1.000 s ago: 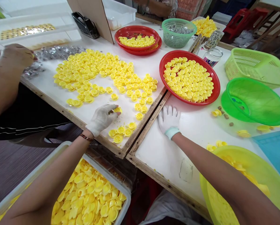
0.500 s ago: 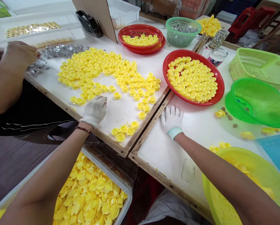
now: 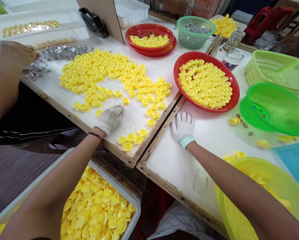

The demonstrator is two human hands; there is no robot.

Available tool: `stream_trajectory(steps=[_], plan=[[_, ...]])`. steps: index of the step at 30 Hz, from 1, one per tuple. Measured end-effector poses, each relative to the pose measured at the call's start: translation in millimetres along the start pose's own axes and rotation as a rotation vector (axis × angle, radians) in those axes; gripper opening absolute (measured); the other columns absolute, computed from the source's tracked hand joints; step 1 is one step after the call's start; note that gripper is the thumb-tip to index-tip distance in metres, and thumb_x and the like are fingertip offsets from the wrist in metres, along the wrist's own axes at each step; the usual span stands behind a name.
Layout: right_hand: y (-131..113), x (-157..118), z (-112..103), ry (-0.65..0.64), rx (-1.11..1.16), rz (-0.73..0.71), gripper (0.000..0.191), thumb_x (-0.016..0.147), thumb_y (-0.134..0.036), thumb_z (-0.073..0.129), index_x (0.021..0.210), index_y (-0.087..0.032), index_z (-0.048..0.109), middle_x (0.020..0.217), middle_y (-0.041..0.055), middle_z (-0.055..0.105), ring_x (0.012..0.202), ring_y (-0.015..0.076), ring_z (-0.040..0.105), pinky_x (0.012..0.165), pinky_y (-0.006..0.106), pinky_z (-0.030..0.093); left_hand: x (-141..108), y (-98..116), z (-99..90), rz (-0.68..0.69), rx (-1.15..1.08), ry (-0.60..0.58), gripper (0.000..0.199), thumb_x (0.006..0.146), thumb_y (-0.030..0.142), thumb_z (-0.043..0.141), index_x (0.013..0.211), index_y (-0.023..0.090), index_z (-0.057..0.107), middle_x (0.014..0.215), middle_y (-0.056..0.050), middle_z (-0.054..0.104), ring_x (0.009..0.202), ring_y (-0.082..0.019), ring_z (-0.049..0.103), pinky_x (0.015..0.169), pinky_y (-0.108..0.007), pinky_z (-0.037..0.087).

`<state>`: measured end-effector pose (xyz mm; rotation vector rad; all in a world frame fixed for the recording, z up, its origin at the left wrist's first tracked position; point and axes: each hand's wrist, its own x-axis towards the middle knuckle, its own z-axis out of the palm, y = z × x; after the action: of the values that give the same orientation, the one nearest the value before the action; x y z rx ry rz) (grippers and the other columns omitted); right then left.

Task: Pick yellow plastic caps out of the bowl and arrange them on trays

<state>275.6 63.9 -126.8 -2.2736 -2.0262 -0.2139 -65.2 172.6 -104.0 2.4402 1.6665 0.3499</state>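
Observation:
My left hand (image 3: 111,120), in a white glove, rests low over the white tabletop with fingers curled together; anything beneath them is hidden. Just beyond its fingertips lies a single small yellow plastic cup-shaped piece (image 3: 125,101). A large spread of the same yellow pieces (image 3: 96,71) covers the table farther back, and a small cluster of them (image 3: 131,137) sits to the right of my left hand. My right hand (image 3: 183,128), gloved in white, lies flat with fingers spread on the adjoining table, below a red tray (image 3: 236,96) of yellow pieces.
Stacked red trays (image 3: 149,26), a green basket (image 3: 196,36) and a glass jar (image 3: 232,59) stand behind. To the right are a bright green bowl (image 3: 277,120) and a yellow-green tub (image 3: 222,206). A crate (image 3: 136,213) of yellow pieces sits below. A co-worker's hand (image 3: 16,55) is at left.
My left hand has slid to the right across the table, closer to the lone yellow piece; a piece formerly behind it now shows. My right hand has stayed in place.

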Motion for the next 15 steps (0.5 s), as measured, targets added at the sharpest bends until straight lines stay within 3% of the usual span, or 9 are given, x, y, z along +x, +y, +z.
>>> stream_trajectory(steps=[3, 6, 8, 11, 15], plan=[[0, 0, 0, 0.006, 0.003, -0.001, 0.060, 0.102, -0.044, 0.028, 0.148, -0.011, 0.045, 0.154, 0.0213, 0.043, 0.135, 0.0402, 0.034, 0.109, 0.059, 0.021, 5, 9, -1.4, -0.093, -0.012, 0.066, 0.035, 0.096, 0.029, 0.040, 0.115, 0.016, 0.067, 0.125, -0.014, 0.064, 0.114, -0.027, 0.060, 0.100, -0.036, 0.046], [0, 0, 0, 0.005, 0.011, 0.004, 0.059, 0.102, -0.043, 0.028, 0.148, -0.011, 0.046, 0.153, 0.0209, 0.043, 0.136, 0.0397, 0.034, 0.109, 0.057, 0.022, 22, 14, 0.8, -0.205, 0.012, 0.171, 0.042, 0.094, 0.038, 0.050, 0.126, 0.013, 0.061, 0.127, -0.018, 0.060, 0.118, -0.031, 0.057, 0.101, -0.040, 0.045], [-1, 0, 0, 0.007, 0.018, 0.005, 0.058, 0.102, -0.043, 0.029, 0.147, -0.011, 0.046, 0.153, 0.0207, 0.043, 0.136, 0.0395, 0.033, 0.109, 0.057, 0.022, 34, 13, 2.1, -0.183, 0.002, 0.176, 0.048, 0.092, 0.037, 0.053, 0.133, 0.013, 0.057, 0.130, -0.018, 0.058, 0.120, -0.032, 0.055, 0.101, -0.042, 0.044], [0, 1, 0, 0.013, 0.027, 0.006, 0.058, 0.101, -0.043, 0.030, 0.147, -0.011, 0.046, 0.153, 0.0206, 0.043, 0.135, 0.0400, 0.033, 0.109, 0.058, 0.021, 45, 11, 1.4, -0.084, -0.032, 0.106, 0.040, 0.089, 0.025, 0.049, 0.126, 0.015, 0.062, 0.126, -0.015, 0.062, 0.117, -0.031, 0.057, 0.101, -0.043, 0.044], [1, 1, 0, 0.016, 0.046, 0.003, 0.058, 0.101, -0.042, 0.030, 0.148, -0.011, 0.045, 0.154, 0.0195, 0.042, 0.136, 0.0399, 0.033, 0.110, 0.058, 0.020, 39, 16, -4.6, -0.027, -0.107, 0.138, 0.033, 0.087, 0.024, 0.051, 0.117, 0.018, 0.064, 0.121, -0.012, 0.065, 0.110, -0.029, 0.059, 0.099, -0.041, 0.047]])
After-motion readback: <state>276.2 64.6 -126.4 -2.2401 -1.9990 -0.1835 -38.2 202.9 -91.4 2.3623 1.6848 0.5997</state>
